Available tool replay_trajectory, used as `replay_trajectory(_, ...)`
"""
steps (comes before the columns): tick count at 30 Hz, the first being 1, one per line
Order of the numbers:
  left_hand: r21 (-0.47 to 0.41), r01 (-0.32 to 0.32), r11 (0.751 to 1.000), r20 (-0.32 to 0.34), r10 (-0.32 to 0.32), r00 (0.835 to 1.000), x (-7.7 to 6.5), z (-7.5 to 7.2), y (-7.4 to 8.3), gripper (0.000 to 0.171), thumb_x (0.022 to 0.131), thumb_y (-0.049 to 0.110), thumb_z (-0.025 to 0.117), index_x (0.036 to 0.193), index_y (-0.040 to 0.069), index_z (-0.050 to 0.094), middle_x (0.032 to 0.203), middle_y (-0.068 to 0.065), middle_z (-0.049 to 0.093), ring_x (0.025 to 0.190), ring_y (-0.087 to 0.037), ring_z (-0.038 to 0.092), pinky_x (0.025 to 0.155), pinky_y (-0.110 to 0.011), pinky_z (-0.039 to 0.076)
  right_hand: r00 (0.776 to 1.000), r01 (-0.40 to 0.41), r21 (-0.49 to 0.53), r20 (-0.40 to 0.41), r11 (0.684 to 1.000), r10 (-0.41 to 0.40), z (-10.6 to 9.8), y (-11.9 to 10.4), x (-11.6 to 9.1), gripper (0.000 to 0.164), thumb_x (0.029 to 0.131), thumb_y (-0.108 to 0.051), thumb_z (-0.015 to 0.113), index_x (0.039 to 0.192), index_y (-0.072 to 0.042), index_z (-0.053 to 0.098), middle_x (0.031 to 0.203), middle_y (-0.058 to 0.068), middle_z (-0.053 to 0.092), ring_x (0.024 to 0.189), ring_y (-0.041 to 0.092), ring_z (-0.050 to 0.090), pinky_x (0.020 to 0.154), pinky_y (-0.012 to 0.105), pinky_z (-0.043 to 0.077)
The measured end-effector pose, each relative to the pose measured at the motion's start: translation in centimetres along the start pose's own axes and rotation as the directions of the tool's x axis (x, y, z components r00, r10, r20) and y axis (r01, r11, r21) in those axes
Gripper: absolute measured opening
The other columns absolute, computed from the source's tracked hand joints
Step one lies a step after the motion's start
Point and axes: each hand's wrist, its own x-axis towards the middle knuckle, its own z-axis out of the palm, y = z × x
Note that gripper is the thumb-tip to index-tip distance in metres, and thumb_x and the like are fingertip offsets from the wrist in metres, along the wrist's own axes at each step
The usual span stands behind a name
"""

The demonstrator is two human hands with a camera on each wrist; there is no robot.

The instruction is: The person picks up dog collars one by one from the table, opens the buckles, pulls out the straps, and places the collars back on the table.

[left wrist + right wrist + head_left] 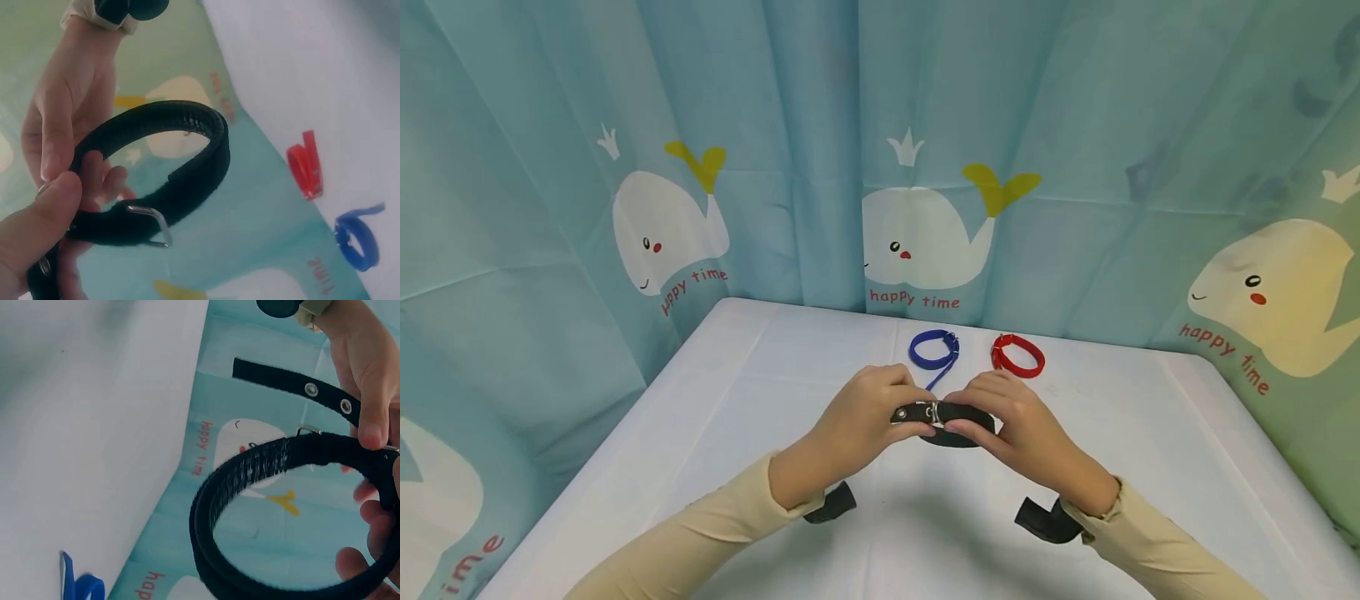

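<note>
3 collars here, I count. 1 blk collar is up above the white tbl, held btwn 2 hands: L hand pinches the strap-end side, R hand grips the band on the other side of 1 buckle. Loose end shows 2 metal eyelets; loop has 1 metal ring. 1 blue collar & 1 red collar lie near each other, toward the far edge.

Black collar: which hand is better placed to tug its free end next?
Probably the left hand: it pinches the collar beside its free end; the right hand holds it beyond the buckle.
</note>
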Motion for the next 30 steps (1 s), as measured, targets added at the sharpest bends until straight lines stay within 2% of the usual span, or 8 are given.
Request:
replay_trajectory(5, 0.052, -0.03, 0.998, -0.021, 0.031, 0.999, -0.14, 0.02, -0.11, 0.022, 0.074, 0.029, 0.078, 0.09, 0.015, 0.075, 0.075, 0.007, 0.059, 0.066, -0.005, 0.052, 0.077, -0.029, 0.046, 1.0, -0.027, 0.001, 0.009, 1.0, 0.027, -0.19, 0.11, -0.24, 0.024, 0.086, -0.03, 0.066, 0.097, -0.01, 0.069, 0.085, -0.005, 0.068, 0.08, 0.008, 0.059, 0.074, 0.029, 0.05)
replay_trajectory(10, 0.109, -0.063, 0.992, -0.032, 0.066, 0.997, -0.09, 0.27, -0.13, 0.026, 0.076, 0.035, 0.076, 0.091, 0.014, 0.072, 0.078, 0.006, 0.063, 0.069, -0.006, 0.057, 0.081, -0.031, 0.047, 1.0, -0.025, 0.021, 0.005, 0.999, 0.025, -0.04, -0.14, -0.2, 0.02, 0.085, -0.021, 0.069, 0.102, -0.011, 0.067, 0.093, -0.004, 0.069, 0.088, 0.011, 0.06, 0.082, 0.033, 0.047)
replay_trajectory(16, 0.144, -0.082, 0.986, -0.05, 0.09, 0.995, -0.06, 0.4, -0.02, 0.024, 0.077, 0.033, 0.076, 0.092, 0.014, 0.072, 0.081, 0.007, 0.066, 0.076, -0.008, 0.062, 0.084, -0.031, 0.047, 0.999, -0.039, 0.031, 0.005, 0.999, 0.039, 0.18, -0.46, 0.07, 0.031, 0.084, -0.034, 0.068, 0.104, -0.011, 0.067, 0.097, -0.002, 0.069, 0.092, 0.012, 0.061, 0.082, 0.036, 0.048)
replay_trajectory(18, 0.151, -0.087, 0.985, -0.058, 0.097, 0.994, -0.06, 0.44, -0.03, 0.024, 0.078, 0.034, 0.075, 0.092, 0.015, 0.073, 0.08, 0.007, 0.066, 0.076, -0.008, 0.061, 0.084, -0.031, 0.046, 0.999, -0.044, 0.039, 0.004, 0.998, 0.044, 0.21, -0.51, 0.26, 0.027, 0.083, -0.031, 0.071, 0.102, -0.012, 0.067, 0.094, -0.003, 0.069, 0.09, 0.012, 0.06, 0.081, 0.036, 0.05)
replay_trajectory(21, 0.147, -0.079, 0.986, -0.07, 0.09, 0.994, -0.15, 0.4, -0.05, 0.022, 0.079, 0.033, 0.074, 0.091, 0.014, 0.073, 0.078, 0.008, 0.066, 0.074, -0.008, 0.059, 0.085, -0.032, 0.046, 0.999, -0.052, 0.073, -0.005, 0.996, 0.052, 0.08, -0.44, 0.46, 0.019, 0.078, -0.011, 0.073, 0.094, -0.012, 0.065, 0.088, -0.003, 0.067, 0.086, 0.012, 0.06, 0.077, 0.032, 0.053)
replay_trajectory(24, 0.127, -0.061, 0.99, -0.087, 0.073, 0.994, -0.32, 0.31, -0.08, 0.021, 0.078, 0.032, 0.075, 0.089, 0.014, 0.072, 0.077, 0.007, 0.067, 0.073, -0.008, 0.058, 0.086, -0.032, 0.047, 0.997, -0.073, 0.129, 0.0, 0.989, 0.073, -0.23, -0.26, 0.43, 0.025, 0.071, 0.004, 0.069, 0.09, -0.011, 0.063, 0.085, -0.002, 0.067, 0.082, 0.011, 0.061, 0.076, 0.028, 0.054)
replay_trajectory(27, 0.1, -0.056, 0.993, -0.098, 0.066, 0.993, -0.43, 0.3, -0.12, 0.022, 0.077, 0.031, 0.076, 0.09, 0.013, 0.072, 0.077, 0.006, 0.068, 0.074, -0.008, 0.058, 0.087, -0.033, 0.047, 0.997, -0.071, 0.162, 0.016, 0.984, 0.07, -0.44, -0.09, 0.25, 0.027, 0.072, 0.003, 0.071, 0.094, -0.011, 0.064, 0.087, -0.002, 0.068, 0.083, 0.011, 0.062, 0.078, 0.025, 0.054)
replay_trajectory(30, 0.079, -0.06, 0.995, -0.093, 0.068, 0.993, -0.5, 0.3, -0.24, 0.024, 0.078, 0.03, 0.076, 0.093, 0.012, 0.072, 0.081, 0.005, 0.069, 0.077, -0.009, 0.06, 0.088, -0.033, 0.046, 1.0, -0.022, 0.156, 0.023, 0.988, 0.019, -0.47, 0.03, 0.12, 0.025, 0.078, -0.008, 0.074, 0.102, -0.011, 0.066, 0.091, -0.002, 0.069, 0.084, 0.01, 0.062, 0.08, 0.025, 0.052)
